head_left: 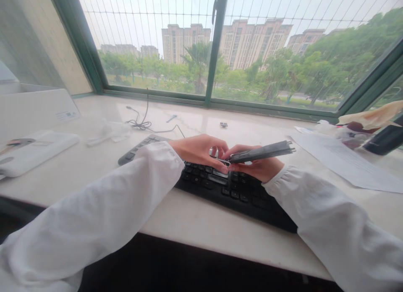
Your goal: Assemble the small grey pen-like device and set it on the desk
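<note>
Above a black keyboard [217, 178], both my hands meet at a long dark grey thing [261, 152] that looks like folded fabric, with several thin prongs at its right end; its exact kind is unclear. My right hand [258, 168] is closed around it from below and behind. At its left end, a small shiny metal-looking part [225, 161] shows between my fingers. My left hand [208, 151] is closed there, thumb and fingers pinching that end. The fingertips partly hide what they grip. White sleeves cover both forearms.
A black cable [143, 125] lies coiled behind the keyboard, near a small blue-grey strip [171, 118] and a small dark piece [223, 124]. To the left are a white box [34, 111], a white flat case [44, 151] and clear plastic [110, 130]. Paper sheets [346, 157] lie right.
</note>
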### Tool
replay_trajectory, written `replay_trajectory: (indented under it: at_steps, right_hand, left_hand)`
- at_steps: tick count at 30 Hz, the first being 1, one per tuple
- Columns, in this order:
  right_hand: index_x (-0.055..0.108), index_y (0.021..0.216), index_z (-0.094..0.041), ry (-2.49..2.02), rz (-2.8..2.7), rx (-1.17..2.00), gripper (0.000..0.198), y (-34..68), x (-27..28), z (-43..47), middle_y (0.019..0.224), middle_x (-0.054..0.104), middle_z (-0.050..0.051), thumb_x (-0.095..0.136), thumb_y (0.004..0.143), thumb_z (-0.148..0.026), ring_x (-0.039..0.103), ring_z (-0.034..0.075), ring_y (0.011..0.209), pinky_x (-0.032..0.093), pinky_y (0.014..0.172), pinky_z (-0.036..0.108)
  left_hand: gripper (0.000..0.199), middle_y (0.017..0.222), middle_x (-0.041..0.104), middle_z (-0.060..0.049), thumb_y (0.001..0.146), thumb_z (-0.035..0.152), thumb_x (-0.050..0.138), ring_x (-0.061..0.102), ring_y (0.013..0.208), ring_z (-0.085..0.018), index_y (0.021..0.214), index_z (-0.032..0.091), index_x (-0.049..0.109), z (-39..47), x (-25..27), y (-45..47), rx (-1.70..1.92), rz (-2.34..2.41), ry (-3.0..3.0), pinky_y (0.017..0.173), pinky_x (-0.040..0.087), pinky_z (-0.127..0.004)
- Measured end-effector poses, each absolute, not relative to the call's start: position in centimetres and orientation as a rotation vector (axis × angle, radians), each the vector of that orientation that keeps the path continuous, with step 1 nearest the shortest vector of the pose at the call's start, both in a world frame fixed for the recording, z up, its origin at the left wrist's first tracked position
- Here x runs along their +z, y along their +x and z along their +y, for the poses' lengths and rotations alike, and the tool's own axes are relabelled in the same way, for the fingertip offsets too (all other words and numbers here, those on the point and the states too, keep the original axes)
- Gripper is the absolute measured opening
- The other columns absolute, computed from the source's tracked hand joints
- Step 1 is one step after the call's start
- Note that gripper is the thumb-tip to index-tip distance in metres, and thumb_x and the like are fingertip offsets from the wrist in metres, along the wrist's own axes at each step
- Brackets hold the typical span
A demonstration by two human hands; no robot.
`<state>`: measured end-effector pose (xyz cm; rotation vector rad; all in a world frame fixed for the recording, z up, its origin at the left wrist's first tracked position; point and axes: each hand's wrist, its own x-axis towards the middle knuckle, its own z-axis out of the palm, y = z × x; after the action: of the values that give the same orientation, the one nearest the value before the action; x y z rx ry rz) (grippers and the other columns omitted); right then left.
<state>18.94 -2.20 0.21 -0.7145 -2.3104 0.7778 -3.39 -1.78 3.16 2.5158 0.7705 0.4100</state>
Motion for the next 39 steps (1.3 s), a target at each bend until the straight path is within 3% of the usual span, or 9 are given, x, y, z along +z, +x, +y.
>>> replay_trajectory:
  at_steps: [8, 15, 21, 28, 33, 39]
  right_hand:
    - [0.065, 0.095, -0.018, -0.612, -2.361, 0.727, 0.026, 19.1, 0.4, -2.1, 0.092, 0.070, 0.007, 0.062, 0.084, -0.041, 0.064, 0.019, 0.083, 0.050, 0.070, 0.028]
    - [0.064, 0.090, -0.016, -0.592, -2.379, 0.585, 0.025, 19.1, 0.4, -2.1, 0.081, 0.067, 0.005, 0.056, 0.089, -0.040, 0.061, 0.016, 0.071, 0.048, 0.066, 0.026]
    - [0.063, 0.086, -0.017, -0.620, -2.392, 0.541, 0.025, 18.6, 0.4, -2.3, 0.083, 0.069, 0.006, 0.061, 0.085, -0.041, 0.062, 0.017, 0.073, 0.047, 0.067, 0.026]
    - [0.062, 0.088, -0.017, -0.642, -2.470, 0.350, 0.024, 18.4, 0.7, -2.8, 0.071, 0.062, 0.002, 0.059, 0.086, -0.041, 0.050, 0.010, 0.055, 0.042, 0.057, 0.023]
    - [0.058, 0.088, -0.019, -0.640, -2.531, 0.337, 0.023, 18.4, 0.4, -2.5, 0.064, 0.054, -0.001, 0.058, 0.086, -0.042, 0.047, 0.011, 0.056, 0.039, 0.056, 0.022]
    - [0.056, 0.084, -0.018, -0.630, -2.493, 0.361, 0.019, 18.0, 0.1, -2.5, 0.061, 0.049, -0.003, 0.054, 0.088, -0.037, 0.043, 0.010, 0.053, 0.035, 0.054, 0.022]
  left_hand:
    - [0.044, 0.088, 0.065, 0.000, 0.067, 0.049, 0.076, 0.057, 0.080, -0.016, 0.097, 0.018, 0.065, -1.8, 1.9, -2.4, 0.455, 0.730, 2.551, 0.071, 0.040, -0.024]
    - [0.047, 0.089, 0.066, 0.000, 0.066, 0.051, 0.076, 0.058, 0.080, -0.016, 0.098, 0.018, 0.065, -1.7, 1.4, -2.1, 0.460, 0.778, 2.542, 0.071, 0.041, -0.024]
    - [0.048, 0.100, 0.067, 0.001, 0.067, 0.048, 0.075, 0.060, 0.094, -0.019, 0.106, 0.022, 0.065, -1.9, 1.1, -1.8, 0.460, 0.744, 2.472, 0.082, 0.043, -0.026]
    - [0.052, 0.116, 0.063, 0.001, 0.071, 0.038, 0.076, 0.055, 0.109, -0.020, 0.119, 0.027, 0.060, -1.9, 2.0, -2.1, 0.372, 0.557, 2.468, 0.095, 0.040, -0.027]
    - [0.054, 0.106, 0.060, -0.004, 0.063, 0.053, 0.078, 0.050, 0.108, -0.025, 0.107, 0.025, 0.067, -1.7, 2.1, -2.6, 0.356, 0.783, 2.648, 0.094, 0.038, -0.033]
    - [0.062, 0.115, 0.054, -0.005, 0.065, 0.060, 0.074, 0.046, 0.114, -0.025, 0.116, 0.026, 0.062, -1.4, 1.6, -2.8, 0.308, 0.827, 2.640, 0.099, 0.036, -0.034]
